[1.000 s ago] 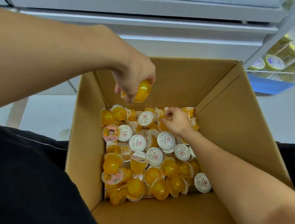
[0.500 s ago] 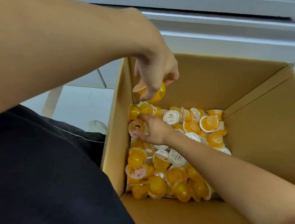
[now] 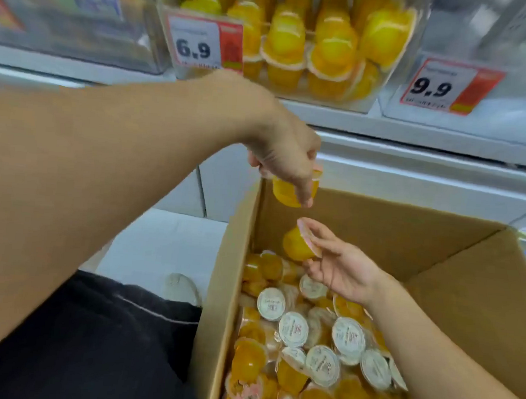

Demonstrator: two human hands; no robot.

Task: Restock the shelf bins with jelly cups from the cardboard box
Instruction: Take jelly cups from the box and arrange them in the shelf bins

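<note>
Holding one orange jelly cup (image 3: 289, 191) from above with curled fingers, the left hand (image 3: 285, 158) hangs over the far left corner of the cardboard box (image 3: 480, 298), just higher than its rim. Under it, and apart from it, the right hand (image 3: 341, 270) is inside the box with the palm turned up; its thumb and fingers pinch a second cup (image 3: 299, 243), which lies tilted with the foil lid toward the hand. Between the two cups there is a small free gap.

More cups (image 3: 315, 357) fill the bottom of the box in a loose heap, some with white lids up, some on their side. The box walls stand high around the heap, and the right forearm crosses over the near right part of it.

On the shelf (image 3: 417, 139) above, a clear bin (image 3: 386, 92) with stacked yellow cups stands between two other bins; its top is cut off by the frame. Price tags (image 3: 204, 43) read 6.9 and 9.9; the small print is blurred. What is in the neighbour bins is hard to make out. Dark clothing (image 3: 86, 343) covers the lower left corner.
</note>
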